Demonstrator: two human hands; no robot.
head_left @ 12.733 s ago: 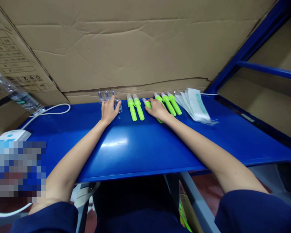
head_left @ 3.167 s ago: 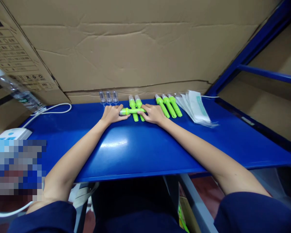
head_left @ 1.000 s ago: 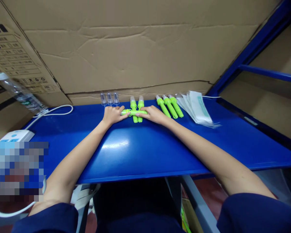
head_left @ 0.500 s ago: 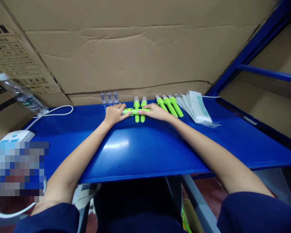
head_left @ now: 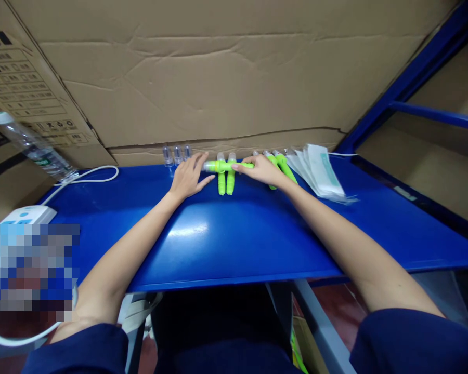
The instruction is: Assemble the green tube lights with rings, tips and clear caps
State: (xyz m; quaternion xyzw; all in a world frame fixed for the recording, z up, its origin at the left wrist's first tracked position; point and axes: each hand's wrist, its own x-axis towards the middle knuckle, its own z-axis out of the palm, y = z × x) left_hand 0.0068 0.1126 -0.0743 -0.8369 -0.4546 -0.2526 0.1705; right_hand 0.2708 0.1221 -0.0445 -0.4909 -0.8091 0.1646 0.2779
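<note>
My right hand [head_left: 262, 170] is closed on a green tube with a clear tip [head_left: 225, 166], which lies level, its clear end pointing left. Near that clear end is my left hand [head_left: 187, 176], fingers apart, thumb stretched out and holding nothing. Two green tubes [head_left: 222, 184] stand side by side behind and below the held one, clear ends toward the cardboard. Behind my left hand are three clear caps [head_left: 178, 155]. More green tubes [head_left: 287, 169] lie just past my right hand, which partly covers them.
White packets in clear film [head_left: 320, 174] lie right of the tubes on the blue table [head_left: 234, 234]. At the left are a plastic bottle [head_left: 39, 153], a white cable [head_left: 101, 180] and a power strip [head_left: 33, 214]. A cardboard wall [head_left: 218, 93] rises behind.
My left hand has let go of the held tube and its fingers have spread. My right hand has moved right and slightly away with the tube, now covering part of the right-hand tubes.
</note>
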